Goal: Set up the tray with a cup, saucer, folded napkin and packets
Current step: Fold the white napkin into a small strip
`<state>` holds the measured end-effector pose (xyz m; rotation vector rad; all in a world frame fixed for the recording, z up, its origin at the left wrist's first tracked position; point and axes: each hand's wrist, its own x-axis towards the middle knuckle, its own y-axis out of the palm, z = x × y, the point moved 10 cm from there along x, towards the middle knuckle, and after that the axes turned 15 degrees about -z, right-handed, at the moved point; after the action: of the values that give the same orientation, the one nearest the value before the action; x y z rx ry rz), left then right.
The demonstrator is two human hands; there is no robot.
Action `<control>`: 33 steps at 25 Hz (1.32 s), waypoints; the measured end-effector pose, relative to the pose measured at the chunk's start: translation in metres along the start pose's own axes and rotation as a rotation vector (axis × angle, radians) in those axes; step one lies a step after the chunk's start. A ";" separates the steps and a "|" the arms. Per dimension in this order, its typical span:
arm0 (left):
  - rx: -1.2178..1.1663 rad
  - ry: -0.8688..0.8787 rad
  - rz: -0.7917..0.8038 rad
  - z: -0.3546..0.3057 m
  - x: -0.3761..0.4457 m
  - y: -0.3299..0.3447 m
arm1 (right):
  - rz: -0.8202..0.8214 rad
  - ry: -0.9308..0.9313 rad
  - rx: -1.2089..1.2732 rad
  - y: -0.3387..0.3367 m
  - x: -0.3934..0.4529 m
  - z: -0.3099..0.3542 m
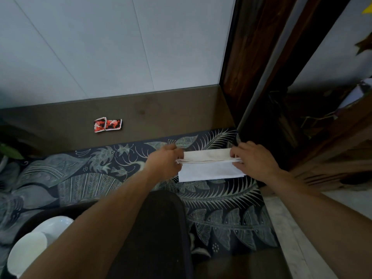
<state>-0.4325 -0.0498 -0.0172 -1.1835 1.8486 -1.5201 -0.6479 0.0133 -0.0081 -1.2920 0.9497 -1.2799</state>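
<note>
Head view: my left hand (164, 162) and right hand (253, 161) pinch opposite ends of the white folded paper napkin (209, 168) at centre right. Two red-and-black packets (107, 124) lie upper left.

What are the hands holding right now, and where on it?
Both hold the napkin: left hand pinches its left end, right hand its right end, along the fold.
</note>
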 end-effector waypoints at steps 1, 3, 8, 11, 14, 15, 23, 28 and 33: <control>0.007 0.011 0.001 -0.001 -0.006 0.005 | -0.004 0.002 -0.008 0.004 -0.006 0.000; 0.022 0.009 0.011 0.000 -0.015 0.015 | 0.000 0.002 -0.018 0.013 -0.015 0.001; 0.029 0.012 0.024 0.002 -0.028 0.033 | 0.006 0.058 0.018 0.027 -0.030 -0.006; -0.002 0.000 -0.013 0.004 -0.029 0.029 | -0.020 0.074 0.032 0.027 -0.034 -0.006; -0.015 0.021 -0.028 0.003 -0.031 0.025 | -0.036 0.078 0.042 0.028 -0.035 -0.006; -0.014 0.034 -0.026 0.001 -0.032 0.024 | -0.039 0.077 0.039 0.028 -0.036 -0.007; 0.039 0.120 0.094 -0.003 -0.035 0.034 | -0.059 -0.017 0.000 0.028 -0.043 -0.001; 0.178 0.136 0.227 -0.008 -0.032 0.040 | -0.073 0.001 -0.097 0.024 -0.044 0.007; 0.109 0.161 -0.207 -0.049 -0.001 0.008 | -0.259 0.029 -0.076 0.010 -0.012 0.037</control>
<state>-0.4729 -0.0221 -0.0111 -1.2658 1.7613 -1.8546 -0.6113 0.0288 -0.0155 -1.4963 0.8787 -1.4757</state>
